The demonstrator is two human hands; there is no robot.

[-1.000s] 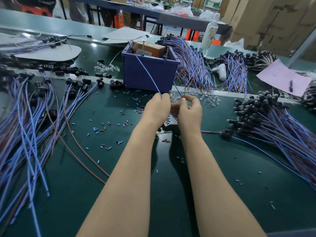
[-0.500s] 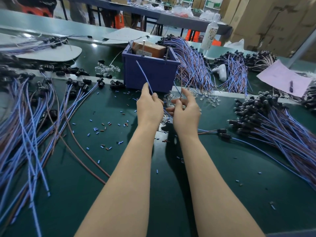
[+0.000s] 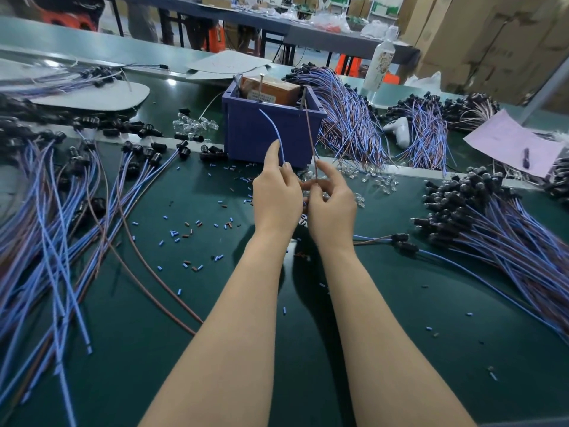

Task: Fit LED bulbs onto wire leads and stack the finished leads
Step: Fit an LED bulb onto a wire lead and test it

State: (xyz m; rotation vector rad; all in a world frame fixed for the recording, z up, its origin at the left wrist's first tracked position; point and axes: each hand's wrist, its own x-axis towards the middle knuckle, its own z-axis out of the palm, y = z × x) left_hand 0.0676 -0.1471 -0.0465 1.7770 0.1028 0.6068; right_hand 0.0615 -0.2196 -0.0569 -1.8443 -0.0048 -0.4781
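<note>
Head view, both forearms reach straight out over the middle of the green worktop point(image 3: 385, 318), hands side by side and nearly touching, just short of the blue bin point(image 3: 261, 140) at the far edge

- Left hand point(image 3: 277, 198): back toward the camera, index finger straight up, blue wire point(image 3: 275, 131) pinched between index and thumb; the wire rises in a curve in front of the bin wall
- Right hand point(image 3: 334, 208): thumb and forefinger pinch the brown wire point(image 3: 310, 134), which stands nearly upright; the other fingers fan out loosely
- Where the two wires go below the palms: hidden
- Clear LED bulbs point(image 3: 383, 181) lie scattered by the far edge, right of the hands
- Finished leads point(image 3: 498, 223) heaped toward the right edge

Against a second ago: both hands were then balled tight, knuckles together; the fingers have since uncurled. The blue wire then ran straight to the bin rim; its tip now sits below the rim
</note>
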